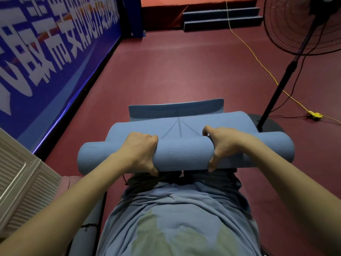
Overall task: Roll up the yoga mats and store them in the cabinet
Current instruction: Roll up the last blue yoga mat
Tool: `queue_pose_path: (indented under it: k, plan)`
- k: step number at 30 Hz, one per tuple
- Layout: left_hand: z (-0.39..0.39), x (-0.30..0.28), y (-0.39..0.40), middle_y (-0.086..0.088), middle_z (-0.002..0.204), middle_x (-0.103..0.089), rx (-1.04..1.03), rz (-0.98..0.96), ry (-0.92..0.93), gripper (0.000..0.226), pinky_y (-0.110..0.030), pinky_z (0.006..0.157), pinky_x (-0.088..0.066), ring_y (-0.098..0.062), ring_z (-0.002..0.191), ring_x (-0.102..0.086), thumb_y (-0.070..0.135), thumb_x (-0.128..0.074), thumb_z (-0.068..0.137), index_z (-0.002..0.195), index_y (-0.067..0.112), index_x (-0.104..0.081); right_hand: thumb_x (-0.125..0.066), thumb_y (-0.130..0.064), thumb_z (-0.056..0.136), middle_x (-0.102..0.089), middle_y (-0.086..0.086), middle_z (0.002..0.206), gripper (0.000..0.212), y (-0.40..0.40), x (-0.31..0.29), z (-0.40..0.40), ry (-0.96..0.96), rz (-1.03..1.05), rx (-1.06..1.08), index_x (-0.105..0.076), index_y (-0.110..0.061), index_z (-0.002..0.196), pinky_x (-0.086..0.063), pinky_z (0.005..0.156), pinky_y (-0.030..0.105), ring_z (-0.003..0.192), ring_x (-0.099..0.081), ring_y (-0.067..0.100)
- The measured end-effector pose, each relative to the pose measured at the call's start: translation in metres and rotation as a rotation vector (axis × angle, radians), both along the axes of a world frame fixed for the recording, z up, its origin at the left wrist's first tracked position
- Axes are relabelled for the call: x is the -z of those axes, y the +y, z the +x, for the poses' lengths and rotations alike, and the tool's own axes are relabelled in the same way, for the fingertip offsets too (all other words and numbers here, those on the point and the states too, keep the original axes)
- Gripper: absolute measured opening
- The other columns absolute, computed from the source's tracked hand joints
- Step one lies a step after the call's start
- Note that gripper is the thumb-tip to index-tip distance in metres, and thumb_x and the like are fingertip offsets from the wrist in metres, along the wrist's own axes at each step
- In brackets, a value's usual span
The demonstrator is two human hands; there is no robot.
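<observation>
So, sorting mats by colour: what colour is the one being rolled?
Blue foam yoga mat, wavy ribbed texture; the head view shows it.

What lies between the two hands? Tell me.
Head view: only the blue mat's rolled part spans between the left hand and right hand; both grip it.

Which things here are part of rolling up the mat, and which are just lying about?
Part of the job:
blue mat, mostly rolled
left hand and right hand, both gripping the roll

Just lying about:
fan on its stand
yellow cable on the floor
blue banner
steps
</observation>
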State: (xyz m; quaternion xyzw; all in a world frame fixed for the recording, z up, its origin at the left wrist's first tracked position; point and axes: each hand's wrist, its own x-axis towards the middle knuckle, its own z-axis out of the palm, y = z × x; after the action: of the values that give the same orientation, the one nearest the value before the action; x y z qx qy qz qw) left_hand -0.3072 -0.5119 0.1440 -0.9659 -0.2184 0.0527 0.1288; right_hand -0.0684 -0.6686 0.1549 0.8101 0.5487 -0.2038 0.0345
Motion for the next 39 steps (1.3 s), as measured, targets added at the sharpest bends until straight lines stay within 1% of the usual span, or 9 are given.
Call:
queue_pose_path:
  k: [7, 13, 19, 22, 24, 27, 31, 34, 39]
  plan:
    - [-0.006, -0.019, -0.021, 0.002, 0.077, -0.065, 0.026, 0.016, 0.159, 0.074, -0.034, 0.059, -0.039, -0.024, 0.062, -0.050, 0.083, -0.072, 0.040, 0.081, 0.022, -0.059, -0.091, -0.066, 0.031, -0.057, -0.013, 0.108, 0.110, -0.021, 0.004, -0.008, 0.062, -0.018, -0.013, -0.035, -0.035, 0.121, -0.054, 0.087, 0.042, 0.096, -0.060, 0.018]
    - [-0.004, -0.024, -0.019, 0.002, 0.072, -0.062, -0.001, -0.126, 0.263, 0.079, -0.032, 0.056, -0.042, -0.020, 0.062, -0.057, 0.084, -0.077, 0.035, 0.077, 0.018, -0.064, -0.096, -0.058, 0.038, -0.056, -0.018, 0.109, 0.102, -0.023, 0.001, -0.006, 0.206, -0.147, -0.024, -0.040, -0.035, 0.121, -0.053, 0.086, 0.033, 0.099, -0.058, 0.007]
    - [0.014, -0.028, -0.005, 0.004, 0.073, -0.063, -0.120, -0.289, 0.254, 0.082, -0.031, 0.057, -0.047, -0.019, 0.065, -0.060, 0.082, -0.083, 0.029, 0.077, 0.018, -0.064, -0.095, -0.061, 0.031, -0.054, -0.016, 0.112, 0.094, -0.024, 0.011, 0.006, 0.280, 0.162, 0.021, -0.045, -0.038, 0.107, -0.051, 0.087, 0.035, 0.101, -0.057, 0.011]
    - [0.013, -0.023, 0.014, 0.014, 0.083, -0.069, -0.155, -0.433, 0.182, 0.083, -0.034, 0.073, -0.057, -0.015, 0.080, -0.065, 0.082, -0.083, 0.027, 0.088, 0.027, -0.069, -0.094, -0.063, 0.028, -0.056, -0.011, 0.106, 0.086, -0.023, 0.013, 0.011, 0.285, 0.302, 0.035, -0.050, -0.034, 0.096, -0.053, 0.083, 0.041, 0.097, -0.057, 0.014]
    - [0.007, -0.016, 0.024, 0.020, 0.105, -0.071, -0.171, -0.521, 0.114, 0.098, -0.035, 0.088, -0.056, -0.012, 0.098, -0.066, 0.080, -0.084, 0.029, 0.115, 0.035, -0.070, -0.095, -0.062, 0.032, -0.059, -0.011, 0.106, 0.081, -0.024, 0.012, 0.014, 0.289, 0.326, 0.060, -0.055, -0.035, 0.097, -0.055, 0.083, 0.038, 0.098, -0.059, 0.012]
    - [0.002, -0.009, 0.031, 0.016, 0.133, -0.061, -0.191, -0.627, 0.034, 0.125, -0.035, 0.104, -0.047, -0.011, 0.119, -0.059, 0.072, -0.089, 0.032, 0.146, 0.036, -0.051, -0.091, -0.066, 0.039, -0.061, -0.012, 0.111, 0.081, -0.024, 0.010, 0.015, 0.242, 0.311, 0.071, -0.061, -0.035, 0.108, -0.054, 0.086, 0.035, 0.102, -0.060, 0.011]
    - [0.002, -0.005, 0.038, 0.019, 0.142, -0.055, -0.163, -0.790, -0.094, 0.124, -0.031, 0.112, -0.041, -0.002, 0.127, -0.052, 0.053, -0.100, 0.036, 0.147, 0.037, -0.047, -0.074, -0.076, 0.054, -0.066, -0.008, 0.124, 0.088, -0.024, 0.010, 0.008, 0.029, 0.299, 0.015, -0.060, -0.033, 0.130, -0.051, 0.096, 0.041, 0.112, -0.061, 0.019]
    - [-0.002, 0.000, 0.045, 0.018, 0.139, -0.053, -0.188, -0.755, -0.173, 0.119, -0.035, 0.110, -0.044, -0.006, 0.125, -0.051, 0.065, -0.095, 0.030, 0.139, 0.041, -0.055, -0.075, -0.065, 0.071, -0.062, -0.011, 0.136, 0.076, -0.027, 0.011, 0.006, -0.001, 0.369, 0.007, -0.055, -0.034, 0.138, -0.045, 0.103, 0.042, 0.124, -0.057, 0.019]
    - [-0.016, 0.006, 0.053, 0.024, 0.115, -0.063, -0.149, -0.719, -0.379, 0.095, -0.035, 0.095, -0.051, 0.003, 0.109, -0.057, 0.085, -0.081, 0.036, 0.117, 0.039, -0.069, -0.075, -0.056, 0.081, -0.068, -0.008, 0.116, 0.049, -0.025, 0.013, 0.000, -0.005, 0.474, 0.071, -0.064, -0.032, 0.122, -0.047, 0.087, 0.036, 0.104, -0.061, 0.022]
